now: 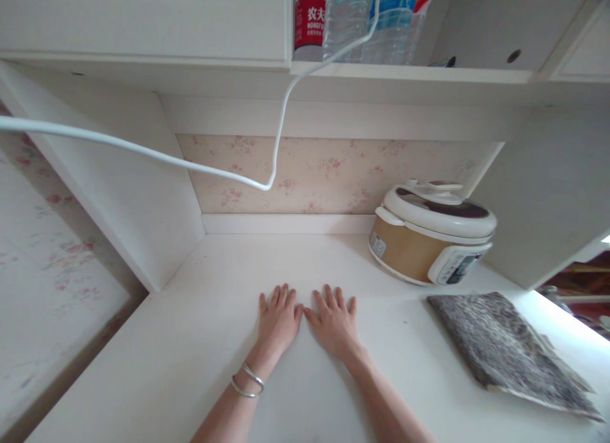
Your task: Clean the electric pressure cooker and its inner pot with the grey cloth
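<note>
My left hand [277, 322] lies palm down on the white tabletop [190, 347], fingers spread, with a silver bangle on the wrist. Beside it my right hand [334, 322] also rests flat, its fingers apart. The two thumbs almost meet between the hands, and neither hand holds anything. To the right stands a gold and white electric cooker [410, 246] with its lid on. Nearer the front right, a folded grey patterned cloth [505, 347] lies on the surface.
A white cable [214, 170] hangs across the upper view. Overhead, a shelf [410, 72] holds plastic bottles [347, 23]. White side panels [109, 176] flank the tabletop, with a floral-patterned wall [314, 176] behind.
</note>
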The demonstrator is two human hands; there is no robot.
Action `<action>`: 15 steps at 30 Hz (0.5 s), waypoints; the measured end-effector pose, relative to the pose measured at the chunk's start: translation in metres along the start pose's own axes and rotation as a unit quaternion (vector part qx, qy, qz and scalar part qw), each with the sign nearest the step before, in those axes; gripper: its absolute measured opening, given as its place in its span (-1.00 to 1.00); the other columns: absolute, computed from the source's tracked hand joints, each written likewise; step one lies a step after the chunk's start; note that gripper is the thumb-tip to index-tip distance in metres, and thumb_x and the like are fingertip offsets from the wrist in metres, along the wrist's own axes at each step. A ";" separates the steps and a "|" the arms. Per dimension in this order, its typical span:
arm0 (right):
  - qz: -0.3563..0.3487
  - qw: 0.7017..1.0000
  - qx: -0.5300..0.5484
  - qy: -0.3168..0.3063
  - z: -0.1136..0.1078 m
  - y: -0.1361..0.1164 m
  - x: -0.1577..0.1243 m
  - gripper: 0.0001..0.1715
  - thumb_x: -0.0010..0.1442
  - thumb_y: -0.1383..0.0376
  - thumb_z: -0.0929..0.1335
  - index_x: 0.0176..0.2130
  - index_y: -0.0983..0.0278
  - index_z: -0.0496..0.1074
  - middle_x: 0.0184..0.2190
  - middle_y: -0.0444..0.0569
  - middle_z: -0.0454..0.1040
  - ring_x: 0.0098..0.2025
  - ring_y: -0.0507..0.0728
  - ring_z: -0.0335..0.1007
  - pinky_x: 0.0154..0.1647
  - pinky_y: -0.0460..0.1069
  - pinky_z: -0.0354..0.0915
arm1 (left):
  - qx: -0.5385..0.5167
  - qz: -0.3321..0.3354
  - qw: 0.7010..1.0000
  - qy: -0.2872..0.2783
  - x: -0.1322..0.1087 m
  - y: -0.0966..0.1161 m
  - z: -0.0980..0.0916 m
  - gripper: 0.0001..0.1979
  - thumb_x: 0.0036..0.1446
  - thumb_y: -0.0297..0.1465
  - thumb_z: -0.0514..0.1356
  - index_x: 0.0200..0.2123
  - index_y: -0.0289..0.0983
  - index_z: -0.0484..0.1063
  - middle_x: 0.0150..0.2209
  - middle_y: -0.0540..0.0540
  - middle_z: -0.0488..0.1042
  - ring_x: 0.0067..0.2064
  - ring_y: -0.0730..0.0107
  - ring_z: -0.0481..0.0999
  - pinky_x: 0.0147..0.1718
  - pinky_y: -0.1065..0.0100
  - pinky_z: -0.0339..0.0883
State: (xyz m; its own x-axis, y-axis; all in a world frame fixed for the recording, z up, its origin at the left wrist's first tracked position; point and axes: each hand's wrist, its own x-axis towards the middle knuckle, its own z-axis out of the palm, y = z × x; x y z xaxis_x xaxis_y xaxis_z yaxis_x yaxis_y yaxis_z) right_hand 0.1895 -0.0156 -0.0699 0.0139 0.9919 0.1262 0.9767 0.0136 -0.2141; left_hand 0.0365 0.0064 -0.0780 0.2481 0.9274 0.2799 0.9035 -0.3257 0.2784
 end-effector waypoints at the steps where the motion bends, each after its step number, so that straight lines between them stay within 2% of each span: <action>1: 0.000 1.000 0.000 0.000 0.000 0.000 0.000 -0.31 0.26 -0.12 0.02 0.22 0.09 0.17 0.29 0.08 0.03 0.31 0.37 -0.23 0.19 0.40 -0.37 | 0.000 0.000 1.000 0.000 0.000 0.000 0.000 -0.58 0.24 -0.26 -0.04 0.13 -0.18 0.28 0.24 -0.21 0.19 0.27 0.00 0.08 0.19 -0.22 -0.29; 15: 0.034 0.999 -0.002 0.039 -0.007 -0.014 0.000 -0.43 0.24 -0.05 0.13 0.11 0.13 0.30 0.22 0.09 0.13 0.26 0.37 -0.17 0.17 0.40 -0.37 | 0.027 -0.007 1.000 0.015 -0.001 0.007 -0.002 -0.60 0.26 -0.27 -0.07 0.11 -0.19 0.30 0.23 -0.22 0.21 0.26 0.02 0.09 0.20 -0.20 -0.29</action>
State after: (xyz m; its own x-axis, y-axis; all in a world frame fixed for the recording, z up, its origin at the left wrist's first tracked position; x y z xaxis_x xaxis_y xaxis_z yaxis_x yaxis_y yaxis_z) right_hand 0.1770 -0.0165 -0.0600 0.0962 0.9778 0.1861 0.9740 -0.0539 -0.2201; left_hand 0.0424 0.0027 -0.0747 0.2248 0.9258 0.3039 0.9245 -0.3012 0.2337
